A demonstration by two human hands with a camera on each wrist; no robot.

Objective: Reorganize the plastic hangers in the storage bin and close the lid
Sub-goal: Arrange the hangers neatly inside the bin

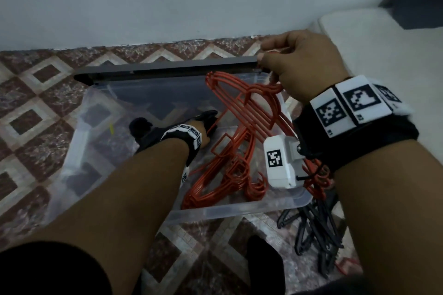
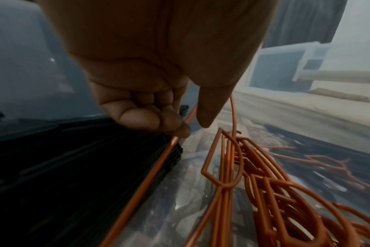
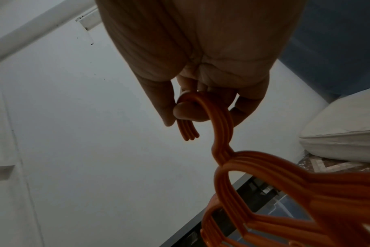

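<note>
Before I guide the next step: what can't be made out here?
- Left hand fingers: head view, behind wrist strap.
- Orange hangers count: overlapping, all views.
- Black hangers outside bin: partly behind right forearm.
- Lid: edge-on, its latches unclear.

Your clear plastic storage bin [image 1: 239,208] sits open on the patterned floor, its dark-edged lid [image 1: 167,67] standing up at the far side. One bundle of orange hangers [image 1: 242,103] is raised by its hooks; more orange hangers [image 1: 223,175] lie inside. Black hangers [image 1: 311,230] lie outside, by the bin's near right corner.
</note>
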